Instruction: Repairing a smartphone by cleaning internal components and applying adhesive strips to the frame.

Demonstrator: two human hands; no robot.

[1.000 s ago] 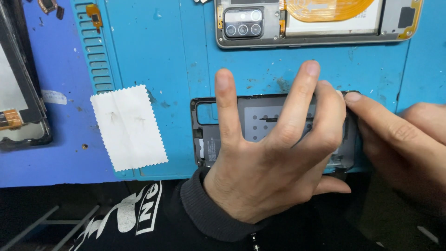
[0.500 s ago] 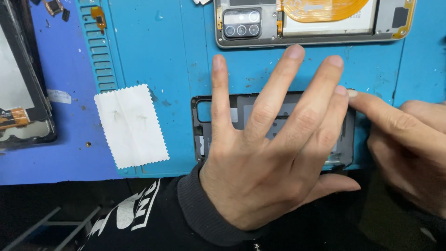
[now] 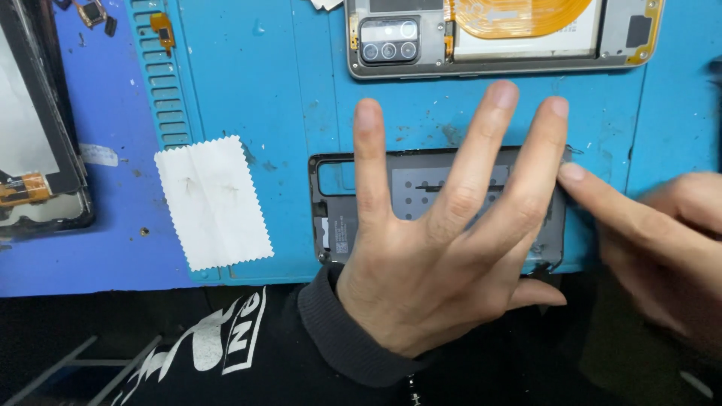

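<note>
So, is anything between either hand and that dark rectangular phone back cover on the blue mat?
Nothing visible. The left hand lies spread flat on the dark rectangular phone back cover, and the right hand's fingertip meets its right edge. The white cloth lies clear, left.

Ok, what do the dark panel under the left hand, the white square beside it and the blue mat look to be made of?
Dark panel: likely thin moulded plastic, matte dark grey, with a cut-out window and a grey inner liner.
White square: seems paper or non-woven wipe, judging by its zigzag-cut edges and centre crease.
Blue mat: probably silicone or rubber, matte, with moulded ribs and scuffs.
Left hand lies flat across the panel.
</note>
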